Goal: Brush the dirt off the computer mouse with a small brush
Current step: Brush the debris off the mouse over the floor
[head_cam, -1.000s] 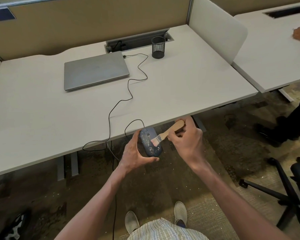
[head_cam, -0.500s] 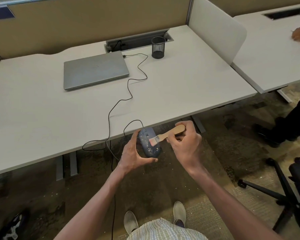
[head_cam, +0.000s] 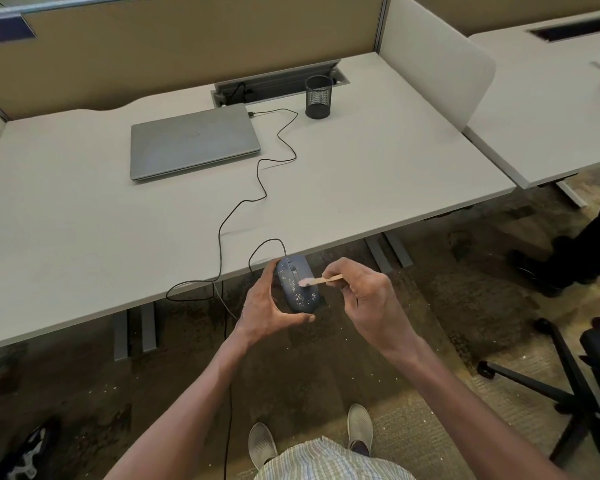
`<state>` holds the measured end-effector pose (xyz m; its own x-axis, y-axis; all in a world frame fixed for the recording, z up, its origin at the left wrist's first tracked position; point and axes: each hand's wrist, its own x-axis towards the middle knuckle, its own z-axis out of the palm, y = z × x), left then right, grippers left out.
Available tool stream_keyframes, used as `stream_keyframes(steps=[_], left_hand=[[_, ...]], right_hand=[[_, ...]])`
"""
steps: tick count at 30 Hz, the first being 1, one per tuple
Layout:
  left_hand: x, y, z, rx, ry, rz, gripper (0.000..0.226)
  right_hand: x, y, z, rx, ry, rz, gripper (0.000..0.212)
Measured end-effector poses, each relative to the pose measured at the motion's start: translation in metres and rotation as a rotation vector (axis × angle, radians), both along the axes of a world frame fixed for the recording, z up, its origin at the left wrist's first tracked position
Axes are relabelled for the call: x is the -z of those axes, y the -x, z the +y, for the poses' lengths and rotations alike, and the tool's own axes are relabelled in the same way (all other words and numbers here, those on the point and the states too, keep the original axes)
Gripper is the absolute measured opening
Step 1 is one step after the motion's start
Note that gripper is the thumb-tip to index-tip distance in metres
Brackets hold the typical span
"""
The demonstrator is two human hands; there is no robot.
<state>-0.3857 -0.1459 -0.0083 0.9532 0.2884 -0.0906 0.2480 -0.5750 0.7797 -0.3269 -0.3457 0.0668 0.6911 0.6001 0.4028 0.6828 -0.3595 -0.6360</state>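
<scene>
I see two bare hands brushing a speckled computer mouse just off the counter edge.
My left hand has its grip clasped around the mouse; my right hand pinches the small brush, bristles touching the mouse top.

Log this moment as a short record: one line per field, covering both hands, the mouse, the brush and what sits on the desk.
left hand: grips the mouse from its left side, held off the desk edge
right hand: holds the brush by its handle
mouse: dark blue, corded, pale specks across its top
brush: wooden handle, bristles on the mouse's top
desk: closed laptop, black mesh cup
floor: scattered pale specks
</scene>
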Motion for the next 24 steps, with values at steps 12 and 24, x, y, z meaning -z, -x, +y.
stream_keyframes(steps=[12,24], left_hand=[[0.005,0.002,0.005,-0.04,-0.001,-0.038,0.122],[0.006,0.002,0.01,-0.027,0.007,-0.065,0.122]], right_hand=[[0.009,0.007,-0.02,-0.108,0.099,0.002,0.022],[0.012,-0.011,-0.023,0.028,-0.039,0.038,0.025]])
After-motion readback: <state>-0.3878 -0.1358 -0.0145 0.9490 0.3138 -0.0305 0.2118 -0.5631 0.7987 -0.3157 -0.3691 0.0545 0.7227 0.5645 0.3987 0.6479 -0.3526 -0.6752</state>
